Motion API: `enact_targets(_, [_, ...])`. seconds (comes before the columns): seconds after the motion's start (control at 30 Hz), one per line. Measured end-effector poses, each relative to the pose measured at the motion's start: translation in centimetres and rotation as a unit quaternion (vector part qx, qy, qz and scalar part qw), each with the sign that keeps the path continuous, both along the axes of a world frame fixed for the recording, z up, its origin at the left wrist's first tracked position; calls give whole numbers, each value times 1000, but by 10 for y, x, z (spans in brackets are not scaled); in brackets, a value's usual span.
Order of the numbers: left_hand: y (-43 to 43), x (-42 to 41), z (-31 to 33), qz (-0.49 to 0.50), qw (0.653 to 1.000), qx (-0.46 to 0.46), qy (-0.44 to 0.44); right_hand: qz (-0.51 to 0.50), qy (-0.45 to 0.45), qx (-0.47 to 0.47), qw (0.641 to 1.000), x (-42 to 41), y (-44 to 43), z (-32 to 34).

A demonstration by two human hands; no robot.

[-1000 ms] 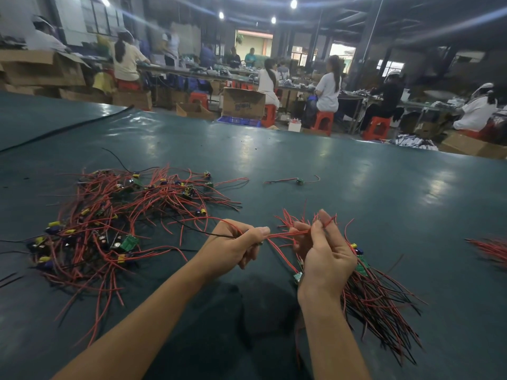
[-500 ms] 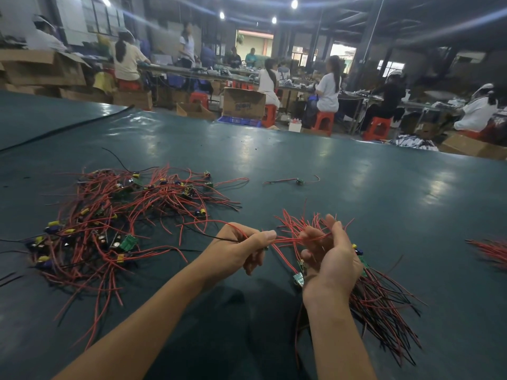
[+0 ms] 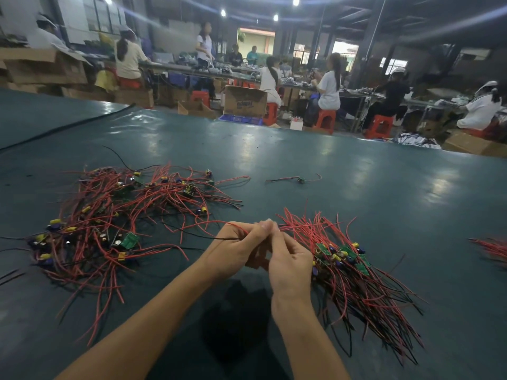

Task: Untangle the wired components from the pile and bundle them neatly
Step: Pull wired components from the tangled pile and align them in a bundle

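A tangled pile of red and black wires with small green boards (image 3: 118, 223) lies on the dark green table (image 3: 356, 193) at the left. To the right sits a gathered bundle of the same wired components (image 3: 348, 267), boards side by side and wires fanning toward me. My left hand (image 3: 236, 250) pinches a red and a black wire that trail left toward the pile. My right hand (image 3: 288, 259) is curled close against it, fingertips meeting the left hand's at the same wires. The component on these wires is hidden behind my hands.
One loose wired component (image 3: 300, 180) lies alone farther back on the table. More red wires (image 3: 491, 248) show at the right edge. Beyond the table's far edge, people sit on red stools at benches among cardboard boxes (image 3: 244, 101).
My hands have come together: the right hand moved left to meet the left. The taut red wire once stretched between them is now gathered at the fingertips.
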State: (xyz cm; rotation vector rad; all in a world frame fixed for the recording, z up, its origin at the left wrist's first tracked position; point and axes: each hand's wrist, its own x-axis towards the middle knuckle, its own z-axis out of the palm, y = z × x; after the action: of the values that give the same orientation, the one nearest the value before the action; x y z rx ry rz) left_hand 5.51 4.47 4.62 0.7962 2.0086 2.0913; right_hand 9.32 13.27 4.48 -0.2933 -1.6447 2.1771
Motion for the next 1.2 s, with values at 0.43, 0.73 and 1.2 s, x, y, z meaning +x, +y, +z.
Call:
enact_targets(0.43, [-7,-6,3,43,998,-35,20,-94,-25,-7,995,-14,37,7])
enact_targets(0.73, [-13,-7,4,59,997,-44,12,-113,12,4,993,-15,57,6])
enact_targets(1.2, [-13,-6,5,24,999,-35,-19,-79,0,-188,979,-4,54,19])
